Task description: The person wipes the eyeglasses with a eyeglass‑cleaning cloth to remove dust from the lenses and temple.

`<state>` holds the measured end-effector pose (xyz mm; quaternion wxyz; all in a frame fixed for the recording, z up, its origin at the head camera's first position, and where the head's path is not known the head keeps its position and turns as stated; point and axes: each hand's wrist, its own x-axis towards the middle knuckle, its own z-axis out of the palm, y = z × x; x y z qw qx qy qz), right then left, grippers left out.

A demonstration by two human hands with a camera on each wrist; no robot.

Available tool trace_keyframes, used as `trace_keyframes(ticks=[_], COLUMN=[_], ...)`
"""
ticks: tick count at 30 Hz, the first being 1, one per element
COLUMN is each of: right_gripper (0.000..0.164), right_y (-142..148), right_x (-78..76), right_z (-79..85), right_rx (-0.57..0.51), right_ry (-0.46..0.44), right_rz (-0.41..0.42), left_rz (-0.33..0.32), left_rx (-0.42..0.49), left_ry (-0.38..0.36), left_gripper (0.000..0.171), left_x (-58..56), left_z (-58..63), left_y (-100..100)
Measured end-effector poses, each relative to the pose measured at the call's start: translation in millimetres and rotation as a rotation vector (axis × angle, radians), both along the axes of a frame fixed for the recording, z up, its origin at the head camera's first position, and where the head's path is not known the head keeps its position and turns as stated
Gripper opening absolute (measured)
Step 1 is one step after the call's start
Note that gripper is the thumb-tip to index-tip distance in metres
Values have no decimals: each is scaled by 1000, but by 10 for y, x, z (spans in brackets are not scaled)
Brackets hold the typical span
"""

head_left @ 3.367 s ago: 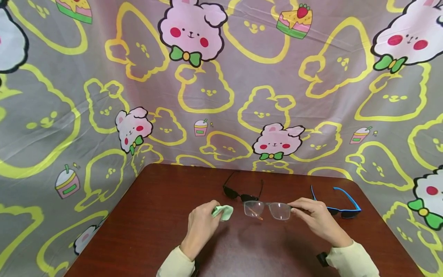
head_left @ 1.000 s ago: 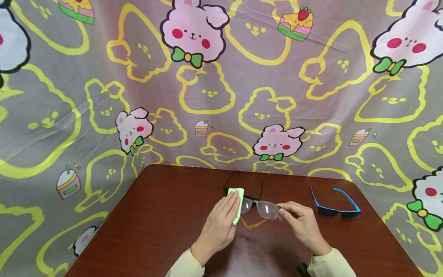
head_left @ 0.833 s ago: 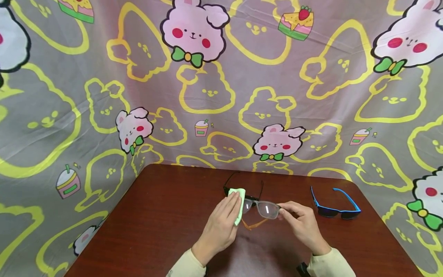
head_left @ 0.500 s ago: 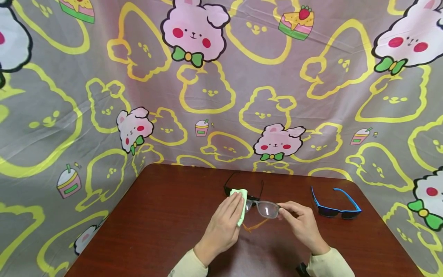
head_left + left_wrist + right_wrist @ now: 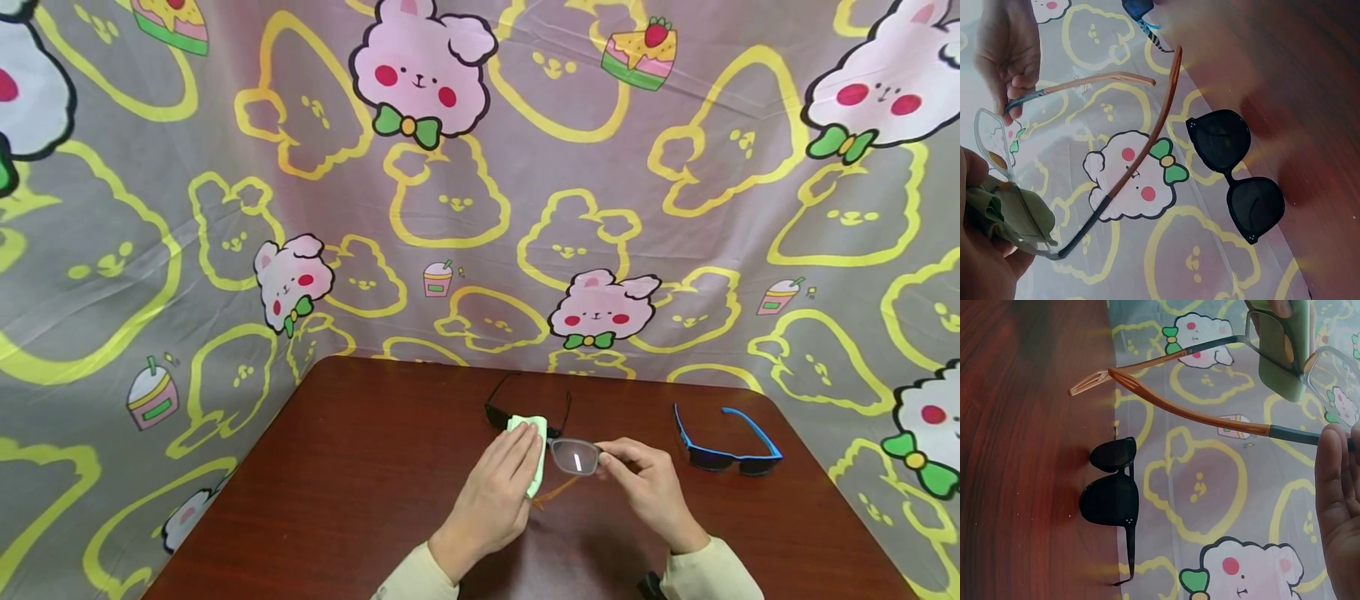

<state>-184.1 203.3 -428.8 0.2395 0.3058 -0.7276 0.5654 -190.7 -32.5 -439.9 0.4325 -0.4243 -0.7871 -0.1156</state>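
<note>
My left hand (image 5: 491,496) pinches a folded light-green cleaning cloth (image 5: 537,477) against the left lens of a pair of clear-framed eyeglasses (image 5: 576,457). Its fingers lie along the cloth's far face and cover that lens in the head view. In the left wrist view the cloth (image 5: 1032,215) wraps the lens, with the thumb on the near side. My right hand (image 5: 651,490) pinches the eyeglasses at the right end of the frame, by the hinge. Both temples are unfolded, with orange-brown tips pointing back toward the person, as the right wrist view shows. The right lens is uncovered and carries a bright reflection.
Black sunglasses (image 5: 498,415) lie with temples unfolded on the brown table (image 5: 352,450), just beyond the left hand and partly hidden by it. Blue-framed sunglasses (image 5: 738,460) lie at the right. A cartoon-print curtain (image 5: 465,208) encloses the table's back and sides.
Earlier the cloth was apart from the eyeglasses; it now covers the left lens. Over the last second the left hand has slid slightly right and down with the cloth, while the right hand barely moved.
</note>
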Motion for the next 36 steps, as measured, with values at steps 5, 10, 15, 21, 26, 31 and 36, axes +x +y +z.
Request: trace_keyframes(ticks=[5,10,15,21,26,31,36], right_gripper=[19,18,18,20,22,21,18], right_y=[28,28,23,19,14,-6,-16], right_x=[-43,-42,-47,-49,-51,-43,-28], right_z=[-65,-58,-50,-70,-89,-78,-63], right_rx=[24,31,40,23,5,5,9], right_ry=[-40,-50,-64,-39,-10,-37,-67], right_rz=[-4,-10,-6,0,23,41,46], left_rz=[18,25,-4,-14,-26,-49,-95], left_rx=[-23,-37,-48,-89,-99,-111,-84], left_ry=[21,18,8,-20,-20,-16,-28], left_gripper=[55,55,63,64,60,57,63], left_x=[20,25,25,39,52,61,52], left_z=[9,13,17,21,28,59,86], left_y=[25,22,36,55,62,62,46])
